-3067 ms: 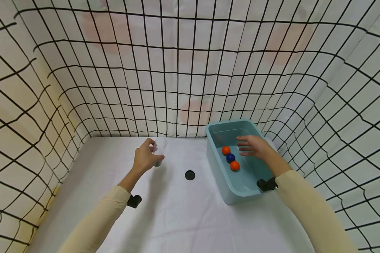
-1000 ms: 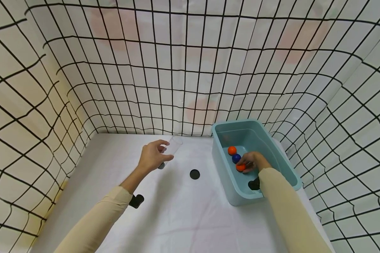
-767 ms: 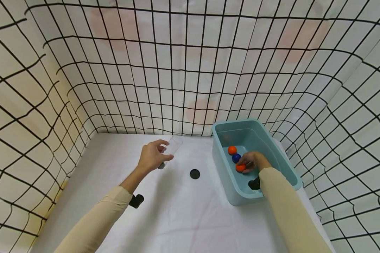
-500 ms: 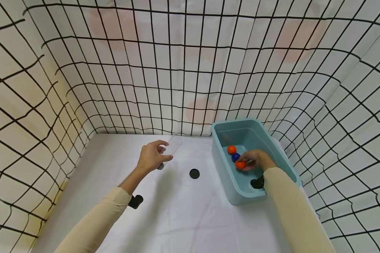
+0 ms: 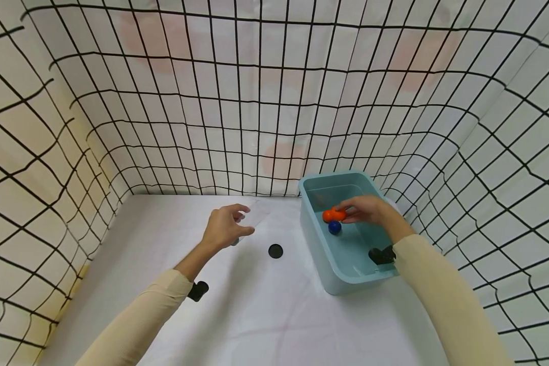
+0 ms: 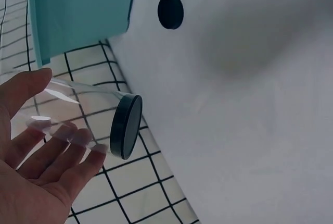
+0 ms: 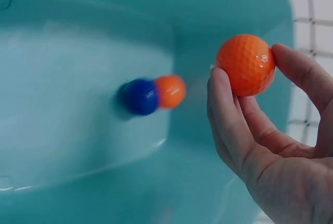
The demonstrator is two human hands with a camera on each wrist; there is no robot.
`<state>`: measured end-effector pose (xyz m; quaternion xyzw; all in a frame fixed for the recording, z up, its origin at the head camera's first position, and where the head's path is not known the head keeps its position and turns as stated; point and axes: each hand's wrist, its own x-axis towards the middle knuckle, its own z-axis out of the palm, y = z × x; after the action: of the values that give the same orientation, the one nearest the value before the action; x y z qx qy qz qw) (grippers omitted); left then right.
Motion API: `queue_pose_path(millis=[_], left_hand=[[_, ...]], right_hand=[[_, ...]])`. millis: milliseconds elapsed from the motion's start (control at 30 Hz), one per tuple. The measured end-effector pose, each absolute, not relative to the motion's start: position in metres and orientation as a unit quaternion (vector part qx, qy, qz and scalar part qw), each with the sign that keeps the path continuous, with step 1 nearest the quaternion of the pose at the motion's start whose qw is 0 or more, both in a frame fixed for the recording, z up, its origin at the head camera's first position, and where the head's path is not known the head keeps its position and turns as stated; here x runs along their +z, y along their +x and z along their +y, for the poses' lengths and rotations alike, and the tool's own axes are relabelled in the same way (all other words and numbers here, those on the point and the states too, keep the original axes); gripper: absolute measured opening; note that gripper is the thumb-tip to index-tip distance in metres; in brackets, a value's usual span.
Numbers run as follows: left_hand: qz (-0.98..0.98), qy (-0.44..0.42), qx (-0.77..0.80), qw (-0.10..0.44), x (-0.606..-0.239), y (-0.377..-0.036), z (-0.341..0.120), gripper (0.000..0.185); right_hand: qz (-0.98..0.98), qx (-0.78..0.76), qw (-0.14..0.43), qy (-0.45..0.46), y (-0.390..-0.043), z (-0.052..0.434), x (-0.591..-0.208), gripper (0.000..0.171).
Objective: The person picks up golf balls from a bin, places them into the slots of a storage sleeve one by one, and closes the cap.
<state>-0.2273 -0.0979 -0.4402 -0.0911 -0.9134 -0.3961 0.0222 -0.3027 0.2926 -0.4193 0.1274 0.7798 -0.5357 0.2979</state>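
Note:
My left hand (image 5: 224, 227) grips a clear plastic tube (image 6: 86, 101) with a black cap (image 6: 126, 126) on its lower end. The tube leans, its upper end toward the right in the head view; nothing shows inside it. Between thumb and fingers my right hand (image 7: 276, 156) pinches an orange golf ball (image 7: 245, 64), lifted off the floor of the teal bin (image 5: 322, 256). Below it in the bin a blue golf ball (image 7: 140, 97) and a second orange golf ball (image 7: 170, 91) sit side by side, touching or nearly so.
On the white cloth between the left hand and the bin lies a black round cap (image 5: 275, 251). A black net (image 5: 256, 107) over white sheeting stands at the back and both sides. A black wrist camera (image 5: 199, 291) sits under the left wrist.
My right hand has reached into the bin, taken hold of the nearer orange golf ball and raised it. The left hand has tilted the tube to the right.

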Motion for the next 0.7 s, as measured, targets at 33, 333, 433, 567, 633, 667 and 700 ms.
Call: queue_pose_path(millis=[33, 333, 433, 567, 633, 667, 700], left_hand=[[-0.913, -0.094, -0.396, 0.023, -0.44, -0.227, -0.097, 0.048], [-0.913, -0.134, -0.385, 0.013, -0.436, -0.226, -0.084, 0.046], [-0.913, -0.141, -0.382, 0.005, -0.435, -0.226, -0.081, 0.045], [-0.912, -0.149, -0.381, 0.0, -0.434, -0.225, -0.076, 0.045], [-0.913, -0.153, -0.379, 0.0, -0.434, -0.225, -0.074, 0.044], [-0.912, -0.155, -0.38, 0.0, -0.434, -0.225, -0.073, 0.044], [-0.912, -0.156, -0.379, 0.0, -0.434, -0.225, -0.072, 0.044]], right_hand=[[0.781, -0.537, 0.297, 0.118, -0.303, 0.288, -0.415, 0.054], [0.796, -0.528, 0.295, 0.014, -0.295, 0.242, -0.387, 0.049], [0.792, -0.535, 0.292, -0.006, -0.291, 0.229, -0.381, 0.045], [0.783, -0.549, 0.291, -0.019, -0.284, 0.214, -0.373, 0.04], [0.786, -0.546, 0.289, -0.021, -0.282, 0.206, -0.37, 0.038], [0.787, -0.544, 0.289, -0.022, -0.28, 0.203, -0.368, 0.038], [0.787, -0.545, 0.29, -0.023, -0.279, 0.199, -0.368, 0.037]])
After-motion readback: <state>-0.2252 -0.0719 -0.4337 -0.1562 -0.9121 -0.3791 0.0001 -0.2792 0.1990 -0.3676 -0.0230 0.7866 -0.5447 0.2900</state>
